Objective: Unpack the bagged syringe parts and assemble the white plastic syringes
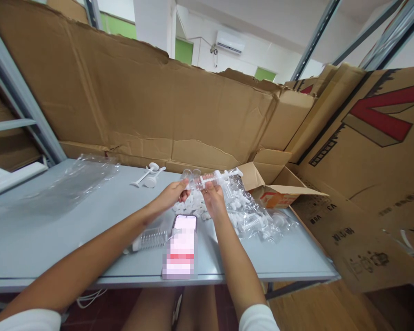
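Clear plastic dispenser (209,178) is over bench (279,262); left hand (177,191) pinches one end, right hand (214,198) holds it mid-length. Step looks like fitting that end; next move calls for steady alignment.

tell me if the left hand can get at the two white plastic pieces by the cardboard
Probably yes: the white plastic pieces lie leftward of the left hand, with nothing visible between. That hand looks occupied, though, gripping one end of the clear tube, which the right hand also holds.
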The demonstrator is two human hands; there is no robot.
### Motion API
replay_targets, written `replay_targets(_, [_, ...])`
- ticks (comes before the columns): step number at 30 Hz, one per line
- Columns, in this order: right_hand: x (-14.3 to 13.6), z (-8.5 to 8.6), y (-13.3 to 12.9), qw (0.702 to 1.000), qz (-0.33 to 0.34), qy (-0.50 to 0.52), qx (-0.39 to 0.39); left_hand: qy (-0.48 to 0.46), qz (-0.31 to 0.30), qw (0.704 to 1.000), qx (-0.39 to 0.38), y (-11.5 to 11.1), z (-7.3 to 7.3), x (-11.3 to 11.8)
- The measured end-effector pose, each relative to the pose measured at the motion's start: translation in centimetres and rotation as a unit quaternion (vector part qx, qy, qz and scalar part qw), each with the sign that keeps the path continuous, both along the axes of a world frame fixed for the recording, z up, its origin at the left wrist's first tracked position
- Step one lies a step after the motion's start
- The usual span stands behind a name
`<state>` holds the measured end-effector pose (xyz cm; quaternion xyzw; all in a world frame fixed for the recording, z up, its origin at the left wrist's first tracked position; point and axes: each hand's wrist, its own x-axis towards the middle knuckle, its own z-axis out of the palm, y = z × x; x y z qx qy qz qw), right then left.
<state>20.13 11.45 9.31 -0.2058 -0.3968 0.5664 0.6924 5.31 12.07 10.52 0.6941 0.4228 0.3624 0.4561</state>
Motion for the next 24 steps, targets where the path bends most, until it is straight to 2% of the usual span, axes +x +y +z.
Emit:
replay_targets(2, [0.1, 0.3, -0.3, 1.000, 0.008, -0.006, 0.015, -0.090, -0.087, 0.983, -0.137, 0.4, 0.3, -0.2])
replay_targets(3, [0.1, 0.4, -0.5, 1.000, 0.011, -0.012, 0.017, -0.117, -0.123, 0.969, -0.179, 0.6, 0.3, -0.4])
replay_targets(5, [0.1, 0.6, -0.7, 0.999, 0.014, -0.029, 0.013, -0.139, -0.162, 0.952, -0.219, 0.9, 0.3, -0.7])
replay_targets(6, [0.1, 0.6, -0.8, 0.999, 0.014, -0.039, 0.009, -0.135, -0.161, 0.952, -0.221, 1.0, 0.2, -0.8])
replay_targets(8, [0.1, 0.6, -0.8, 0.998, 0.010, -0.054, -0.003, -0.104, -0.112, 0.973, -0.175, 0.9, 0.0, -0.9])
replay_targets(10, [0.0, 0.3, -0.5, 0.999, -0.002, -0.051, -0.012, -0.048, -0.022, 0.997, -0.054, 0.6, -0.2, -0.9])
replay_targets(11, [0.0, 0.2, -0.4, 0.999, -0.011, -0.044, -0.017, -0.006, 0.023, 0.999, 0.024, 0.4, -0.3, -0.9])
replay_targets(12, [0.0, 0.0, -0.2, 0.999, -0.019, -0.034, -0.024, 0.046, 0.059, 0.992, 0.103, 0.1, -0.3, -0.9])
replay_targets(14, [0.0, -0.4, 0.2, 0.998, -0.026, -0.020, -0.045, 0.156, 0.106, 0.953, 0.239, -0.3, -0.4, -1.0])
replay_targets(17, [0.0, -0.7, 0.5, 0.997, -0.021, -0.006, -0.074, 0.265, 0.131, 0.887, 0.354, -0.6, -0.7, -1.0])
replay_targets(19, [-0.1, -0.7, 0.5, 0.996, -0.022, 0.006, -0.082, 0.292, 0.131, 0.871, 0.373, -0.6, -0.9, -0.9])
replay_targets(21, [-0.1, -0.7, 0.6, 0.995, -0.030, 0.016, -0.089, 0.288, 0.134, 0.881, 0.350, -0.5, -1.1, -0.6])
replay_targets(22, [-0.1, -0.7, 0.6, 0.995, -0.036, 0.018, -0.092, 0.271, 0.133, 0.897, 0.324, -0.4, -1.1, -0.5])
replay_targets(24, [0.0, -0.6, 0.6, 0.995, -0.041, 0.013, -0.092, 0.196, 0.108, 0.947, 0.232, -0.2, -0.9, -0.4])
